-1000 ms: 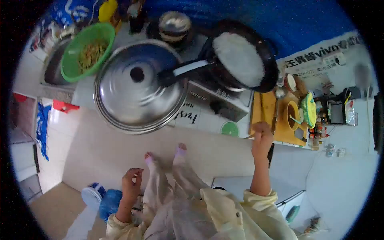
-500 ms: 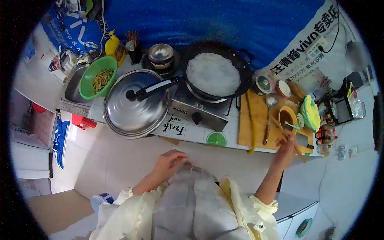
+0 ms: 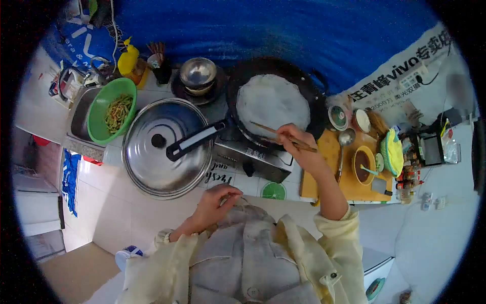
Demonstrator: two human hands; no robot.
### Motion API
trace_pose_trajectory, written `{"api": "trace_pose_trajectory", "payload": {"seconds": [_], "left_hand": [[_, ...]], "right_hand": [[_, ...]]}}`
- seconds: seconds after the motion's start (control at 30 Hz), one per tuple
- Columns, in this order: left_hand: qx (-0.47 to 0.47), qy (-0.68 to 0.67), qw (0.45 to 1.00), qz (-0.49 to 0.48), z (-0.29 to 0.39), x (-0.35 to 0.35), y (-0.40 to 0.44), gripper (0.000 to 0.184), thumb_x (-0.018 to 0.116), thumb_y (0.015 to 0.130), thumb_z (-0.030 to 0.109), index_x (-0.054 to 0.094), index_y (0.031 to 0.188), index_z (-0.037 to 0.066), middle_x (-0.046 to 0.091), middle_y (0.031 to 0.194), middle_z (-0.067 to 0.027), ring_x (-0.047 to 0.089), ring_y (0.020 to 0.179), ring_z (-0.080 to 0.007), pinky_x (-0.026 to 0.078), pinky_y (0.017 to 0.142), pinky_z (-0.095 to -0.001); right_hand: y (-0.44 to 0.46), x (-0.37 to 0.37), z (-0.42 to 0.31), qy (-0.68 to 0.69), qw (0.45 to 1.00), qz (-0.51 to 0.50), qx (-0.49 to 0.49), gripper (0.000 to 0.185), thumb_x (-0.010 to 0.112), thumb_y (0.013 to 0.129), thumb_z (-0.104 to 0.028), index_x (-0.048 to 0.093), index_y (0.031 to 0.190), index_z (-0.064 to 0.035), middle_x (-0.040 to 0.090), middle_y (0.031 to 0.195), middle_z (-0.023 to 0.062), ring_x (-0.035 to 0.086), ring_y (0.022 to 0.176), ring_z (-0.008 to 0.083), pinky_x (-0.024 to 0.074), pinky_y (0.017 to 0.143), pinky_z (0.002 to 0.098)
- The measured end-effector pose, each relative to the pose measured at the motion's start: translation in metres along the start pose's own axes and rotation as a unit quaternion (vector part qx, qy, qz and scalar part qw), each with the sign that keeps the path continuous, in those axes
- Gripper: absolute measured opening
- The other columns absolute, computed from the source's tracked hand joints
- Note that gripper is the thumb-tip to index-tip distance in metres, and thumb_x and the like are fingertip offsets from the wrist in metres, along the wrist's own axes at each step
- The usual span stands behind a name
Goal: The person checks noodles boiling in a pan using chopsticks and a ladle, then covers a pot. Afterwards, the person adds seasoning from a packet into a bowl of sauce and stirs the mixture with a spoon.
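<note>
Brought since the earlier frame from beside the yellow bowl point(image 3: 372, 157) to the near side of the wok point(image 3: 316, 104), with chopsticks point(image 3: 273, 130) clamped in the fingers of the right hand point(image 3: 297, 144), tips over the round white food point(image 3: 273, 101). Curled inward near the clothing at the left hand point(image 3: 212, 206), with thumb near fingertips, touching or apart impossible to tell. On the counter point(image 3: 253, 183), between lid point(image 3: 167, 175) and cutting board point(image 3: 315, 182): stove point(image 3: 273, 164) under the wok, before a blue wall covering point(image 3: 202, 25), above pale floor point(image 3: 152, 218).
</note>
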State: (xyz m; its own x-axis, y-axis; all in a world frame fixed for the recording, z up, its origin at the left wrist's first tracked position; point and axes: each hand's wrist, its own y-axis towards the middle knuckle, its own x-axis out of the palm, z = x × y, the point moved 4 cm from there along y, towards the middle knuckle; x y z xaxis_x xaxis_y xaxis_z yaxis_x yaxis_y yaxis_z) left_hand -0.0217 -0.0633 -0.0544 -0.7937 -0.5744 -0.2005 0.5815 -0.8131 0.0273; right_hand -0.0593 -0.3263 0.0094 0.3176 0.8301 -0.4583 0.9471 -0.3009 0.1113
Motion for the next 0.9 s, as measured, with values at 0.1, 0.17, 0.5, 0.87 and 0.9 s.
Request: {"api": "trace_pose_trajectory", "payload": {"seconds": [0.1, 0.17, 0.5, 0.87, 0.9], "left_hand": [[-0.002, 0.012, 1.0, -0.016, -0.012, -0.007, 0.014, 0.013, 0.062, 0.083, 0.003, 0.064, 0.096, 0.002, 0.064, 0.086, -0.0097, 0.062, 0.072, -0.0178, 0.05, 0.063, -0.027], [-0.009, 0.016, 0.999, -0.027, -0.014, -0.01, 0.02, 0.013, 0.063, 0.083, 0.005, 0.065, 0.096, 0.003, 0.065, 0.086, -0.0098, 0.063, 0.071, -0.018, 0.05, 0.062, -0.0277], [-0.041, 0.055, 0.997, -0.043, -0.021, -0.006, 0.036, 0.013, 0.063, 0.082, 0.006, 0.065, 0.095, 0.003, 0.065, 0.085, -0.0112, 0.064, 0.069, -0.02, 0.051, 0.06, -0.0288], [-0.078, 0.012, 0.996, 0.035, -0.005, 0.048, 0.029, 0.012, 0.063, 0.084, 0.008, 0.064, 0.095, 0.003, 0.065, 0.086, -0.0111, 0.065, 0.069, -0.0209, 0.051, 0.061, -0.0288], [-0.08, 0.015, 0.996, 0.039, -0.004, 0.053, 0.029, 0.012, 0.063, 0.084, 0.008, 0.064, 0.095, 0.003, 0.065, 0.086, -0.0111, 0.065, 0.069, -0.0209, 0.051, 0.061, -0.0288]], "right_hand": [[0.032, 0.005, 0.018, -0.109, 0.992, -0.063, 0.006, 0.015, 0.057, 0.087, -0.002, 0.059, 0.102, 0.0001, 0.062, 0.091, 0.0104, 0.06, 0.078, 0.0152, 0.0469, 0.072, 0.0255], [0.048, -0.007, 0.037, -0.053, 0.997, 0.002, -0.051, 0.018, 0.057, 0.085, 0.001, 0.06, 0.103, -0.0005, 0.062, 0.09, 0.0128, 0.06, 0.083, 0.0153, 0.0473, 0.073, 0.0271], [0.105, -0.095, 0.087, -0.07, 0.991, 0.094, -0.057, 0.024, 0.054, 0.092, -0.015, 0.057, 0.112, -0.0019, 0.061, 0.108, 0.0075, 0.059, 0.1, 0.0214, 0.0471, 0.084, 0.0321], [0.13, -0.092, 0.099, -0.125, 0.991, 0.022, -0.029, 0.023, 0.053, 0.092, -0.023, 0.064, 0.097, -0.0036, 0.067, 0.09, 0.0043, 0.06, 0.085, 0.0112, 0.045, 0.071, 0.0235], [0.119, -0.087, 0.088, -0.077, 0.996, 0.003, 0.053, 0.023, 0.054, 0.092, -0.023, 0.064, 0.097, -0.0034, 0.067, 0.089, 0.0043, 0.059, 0.085, 0.0105, 0.0443, 0.071, 0.0224]]}}
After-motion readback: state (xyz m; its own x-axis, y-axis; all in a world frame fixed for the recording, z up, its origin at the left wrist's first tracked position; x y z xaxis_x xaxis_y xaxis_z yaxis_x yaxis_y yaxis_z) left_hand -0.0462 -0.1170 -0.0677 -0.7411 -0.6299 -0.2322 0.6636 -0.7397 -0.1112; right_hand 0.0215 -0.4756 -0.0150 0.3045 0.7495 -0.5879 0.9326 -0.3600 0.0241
